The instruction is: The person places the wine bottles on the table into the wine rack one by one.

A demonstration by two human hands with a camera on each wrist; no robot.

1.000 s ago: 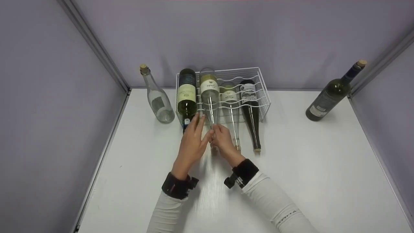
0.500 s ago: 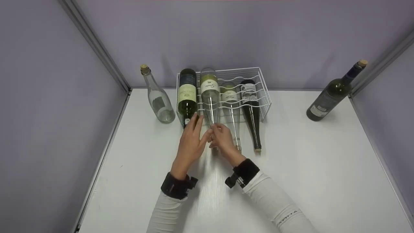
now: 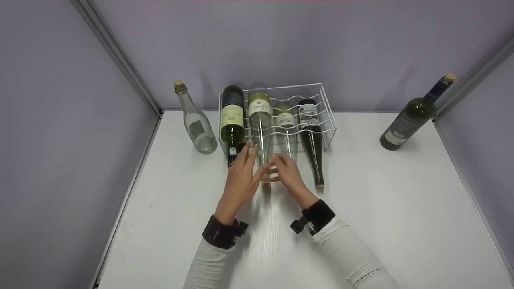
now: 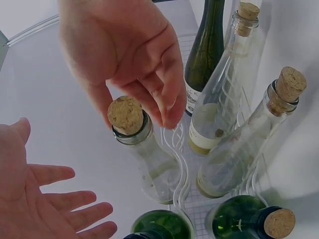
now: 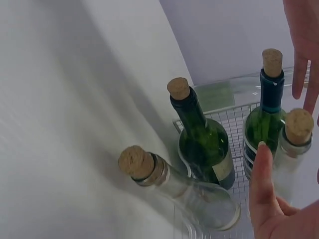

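Observation:
A clear wine bottle (image 3: 261, 127) with a cork lies in the white wire rack (image 3: 327, 116), its neck toward the front. My left hand (image 3: 242, 178) is left of that neck, fingers extended, near a green wine bottle (image 3: 233, 116). In the left wrist view the left hand (image 4: 45, 194) has spread fingers. My right hand (image 3: 288, 172) is at the right side of the clear bottle's neck, fingers loose. In the left wrist view the right hand (image 4: 119, 55) hangs behind the cork (image 4: 125, 115). The right wrist view has its thumb (image 5: 261, 169) beside the neck; contact cannot be told.
A shorter-lying clear bottle (image 3: 286, 124) and a dark bottle (image 3: 311, 132) are also in the rack. One corked clear bottle (image 3: 198, 128) stands left of it. Far right stands a dark wine bottle (image 3: 409, 116). Grey walls (image 3: 257, 40) enclose the white table (image 3: 381, 208).
My right hand has loosened from the clear bottle's neck and shifted to the right. My left hand has moved slightly right. The bottles look unmoved.

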